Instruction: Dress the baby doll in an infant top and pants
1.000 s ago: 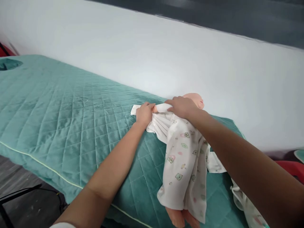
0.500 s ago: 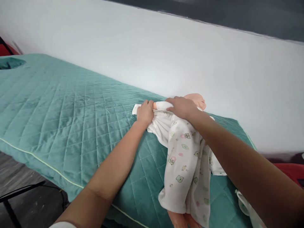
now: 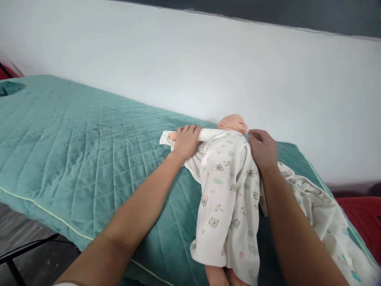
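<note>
A baby doll (image 3: 233,122) lies on its back on the green quilted bed, its head toward the wall and bare feet toward me. It wears a white baby garment (image 3: 222,190) with bear and leaf prints. My left hand (image 3: 187,141) is wrapped over the sleeve on the doll's outstretched arm, and the doll's small hand (image 3: 172,136) shows at the cuff. Beside the doll's chin and far shoulder, my right hand (image 3: 263,149) has thumb and forefinger closed on what looks like the garment's edge. The fingertips are partly hidden.
Crumpled white printed cloth (image 3: 315,206) lies at the right, partly behind my forearm. The green quilted cover (image 3: 98,159) stretches left along a white wall (image 3: 149,51). A red chair or stool (image 3: 361,216) stands past the right edge; a black metal bar (image 3: 29,246) is at lower left.
My right hand has moved right, from the doll's near shoulder to beside its chin, uncovering the chest. My left hand stays at the sleeve, a little further up the arm. The view has shifted.
</note>
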`<state>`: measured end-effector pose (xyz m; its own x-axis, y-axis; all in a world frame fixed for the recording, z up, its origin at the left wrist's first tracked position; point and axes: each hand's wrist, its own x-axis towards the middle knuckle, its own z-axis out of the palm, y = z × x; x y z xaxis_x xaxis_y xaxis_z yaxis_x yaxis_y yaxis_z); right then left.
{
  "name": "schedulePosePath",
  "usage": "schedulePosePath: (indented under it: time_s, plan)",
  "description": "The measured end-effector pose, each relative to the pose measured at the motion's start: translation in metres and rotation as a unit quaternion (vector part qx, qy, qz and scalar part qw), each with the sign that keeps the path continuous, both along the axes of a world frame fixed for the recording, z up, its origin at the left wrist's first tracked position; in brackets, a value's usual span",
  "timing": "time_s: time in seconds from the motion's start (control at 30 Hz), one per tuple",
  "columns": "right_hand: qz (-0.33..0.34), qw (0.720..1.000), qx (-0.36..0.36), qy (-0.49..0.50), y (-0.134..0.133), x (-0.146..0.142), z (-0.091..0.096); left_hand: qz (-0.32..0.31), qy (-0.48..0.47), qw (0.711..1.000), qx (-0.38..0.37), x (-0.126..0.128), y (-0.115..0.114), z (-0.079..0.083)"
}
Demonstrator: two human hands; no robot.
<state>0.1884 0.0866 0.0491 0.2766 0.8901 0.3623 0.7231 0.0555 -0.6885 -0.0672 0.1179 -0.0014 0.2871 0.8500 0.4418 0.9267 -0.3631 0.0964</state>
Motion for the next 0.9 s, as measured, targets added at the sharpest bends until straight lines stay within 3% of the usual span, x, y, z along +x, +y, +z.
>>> schedulePosePath:
  time_s: [0.07,0.17,0.3,0.43,0.63,0.77,0.9]
  plan:
    - [-0.053,0.998,-0.035,-0.021,-0.008,0.020,-0.022,-0.011,0.018,1.000,0.009,0.003,-0.002,0.000]
    - [-0.064,0.990,-0.073,-0.106,-0.013,0.033,-0.039,-0.004,0.045,0.999,0.004,0.005,-0.005,0.000]
    - [-0.081,0.983,-0.087,-0.137,-0.016,0.047,-0.038,0.030,0.061,0.997,-0.018,0.004,-0.005,0.000]
    - [-0.135,0.981,-0.102,-0.100,-0.017,0.072,-0.040,0.062,0.052,0.996,-0.039,0.001,-0.005,0.001]
    - [-0.108,0.983,-0.124,-0.087,-0.015,0.070,-0.047,0.102,0.009,0.994,-0.048,-0.007,-0.007,0.002]
    - [-0.126,0.974,-0.153,-0.107,-0.016,0.059,-0.043,0.028,-0.103,0.994,-0.037,0.000,-0.013,0.021]
    - [-0.126,0.975,-0.147,-0.107,-0.015,0.058,-0.043,-0.138,-0.169,0.974,-0.064,0.049,-0.021,0.065]
